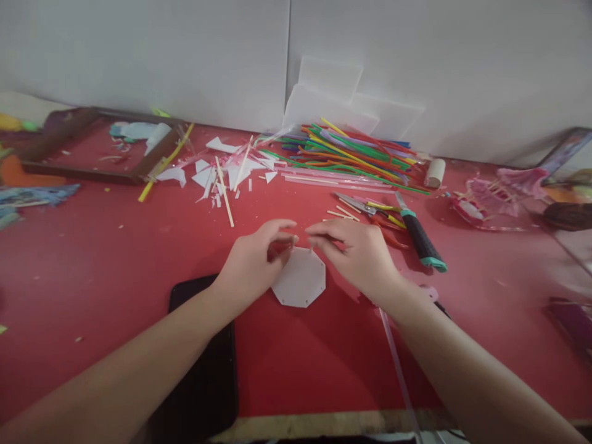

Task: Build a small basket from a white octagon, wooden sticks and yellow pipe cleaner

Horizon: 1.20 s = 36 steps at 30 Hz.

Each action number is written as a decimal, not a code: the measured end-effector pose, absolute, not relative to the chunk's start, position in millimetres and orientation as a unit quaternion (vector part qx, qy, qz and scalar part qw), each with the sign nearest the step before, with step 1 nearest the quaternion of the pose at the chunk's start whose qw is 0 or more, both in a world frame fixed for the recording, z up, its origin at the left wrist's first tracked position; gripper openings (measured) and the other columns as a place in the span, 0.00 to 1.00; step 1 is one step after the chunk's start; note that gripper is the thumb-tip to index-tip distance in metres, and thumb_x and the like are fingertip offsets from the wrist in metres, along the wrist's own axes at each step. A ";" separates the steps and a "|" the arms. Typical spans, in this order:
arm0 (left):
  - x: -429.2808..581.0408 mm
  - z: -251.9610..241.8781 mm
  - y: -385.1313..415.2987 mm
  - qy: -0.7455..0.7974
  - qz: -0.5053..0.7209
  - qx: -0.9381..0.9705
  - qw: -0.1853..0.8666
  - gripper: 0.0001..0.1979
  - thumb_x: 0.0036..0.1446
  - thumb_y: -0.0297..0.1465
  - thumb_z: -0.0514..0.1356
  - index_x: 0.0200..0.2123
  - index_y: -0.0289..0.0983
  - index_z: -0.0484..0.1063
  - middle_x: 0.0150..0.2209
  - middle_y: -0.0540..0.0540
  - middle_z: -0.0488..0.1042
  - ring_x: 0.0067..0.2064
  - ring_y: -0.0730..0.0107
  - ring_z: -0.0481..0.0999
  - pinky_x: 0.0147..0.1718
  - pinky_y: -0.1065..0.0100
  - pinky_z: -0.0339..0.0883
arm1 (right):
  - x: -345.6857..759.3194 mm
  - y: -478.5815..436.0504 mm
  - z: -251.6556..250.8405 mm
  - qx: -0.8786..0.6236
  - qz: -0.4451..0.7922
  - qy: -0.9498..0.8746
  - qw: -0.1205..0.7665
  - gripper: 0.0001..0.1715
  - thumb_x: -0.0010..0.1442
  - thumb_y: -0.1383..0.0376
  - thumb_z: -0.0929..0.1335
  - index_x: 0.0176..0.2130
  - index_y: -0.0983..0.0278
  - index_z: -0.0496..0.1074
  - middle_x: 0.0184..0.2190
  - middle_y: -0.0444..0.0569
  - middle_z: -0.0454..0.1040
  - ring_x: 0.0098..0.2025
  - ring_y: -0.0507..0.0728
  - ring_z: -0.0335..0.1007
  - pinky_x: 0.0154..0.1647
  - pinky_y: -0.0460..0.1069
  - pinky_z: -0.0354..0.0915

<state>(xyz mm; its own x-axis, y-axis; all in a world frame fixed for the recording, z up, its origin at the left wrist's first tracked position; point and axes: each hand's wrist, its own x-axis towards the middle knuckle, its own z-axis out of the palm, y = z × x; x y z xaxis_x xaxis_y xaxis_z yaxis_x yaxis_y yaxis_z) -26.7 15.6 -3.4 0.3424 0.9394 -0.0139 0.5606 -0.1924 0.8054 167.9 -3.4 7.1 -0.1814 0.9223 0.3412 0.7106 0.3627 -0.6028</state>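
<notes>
A white octagonal piece [301,282] with small holes near its corners lies on the red tabletop between my hands. My left hand [254,259] is at its upper left edge, with finger and thumb closed together at the rim. Across from it, my right hand [358,251] has its fingertips pinched by the top right corner. Something small and pale, perhaps a short stick, shows at the fingertips, but it is too small to name. The octagon's left part is partly covered by my left hand.
A black phone [203,382] lies under my left forearm. Beyond my right hand are scissors [354,203], a black-and-teal cutter [419,237] and short sticks. Farther back are white scraps [201,176], colourful pipe cleaners [351,148] and a brown frame [83,172]. A pink craft [499,191] stands right.
</notes>
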 end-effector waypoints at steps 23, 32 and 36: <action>-25.5 -3.2 16.2 0.500 0.211 0.750 0.378 0.23 0.60 0.33 0.58 0.58 0.40 0.61 0.47 0.43 0.82 0.49 0.57 0.80 0.48 0.60 0.70 | 170.2 -15.0 2.9 -0.552 0.170 -0.750 0.322 0.11 0.61 0.72 0.68 0.39 0.59 0.79 0.38 0.44 0.83 0.40 0.54 0.80 0.40 0.46 0.70; -25.7 -12.3 17.6 0.480 0.209 0.764 0.376 0.30 0.54 0.31 0.63 0.59 0.38 0.57 0.49 0.43 0.79 0.48 0.58 0.78 0.49 0.58 0.70 | 193.4 -7.5 15.6 -0.516 0.178 -0.751 0.373 0.22 0.64 0.67 0.68 0.57 0.56 0.69 0.50 0.47 0.77 0.45 0.54 0.77 0.46 0.49 0.72; -24.9 -14.2 16.8 0.484 0.214 0.764 0.370 0.31 0.54 0.30 0.63 0.60 0.37 0.57 0.48 0.43 0.78 0.49 0.59 0.77 0.50 0.58 0.69 | 222.6 14.2 27.6 -0.566 0.052 -0.772 0.285 0.11 0.62 0.67 0.68 0.45 0.59 0.76 0.41 0.48 0.79 0.44 0.58 0.76 0.45 0.53 0.70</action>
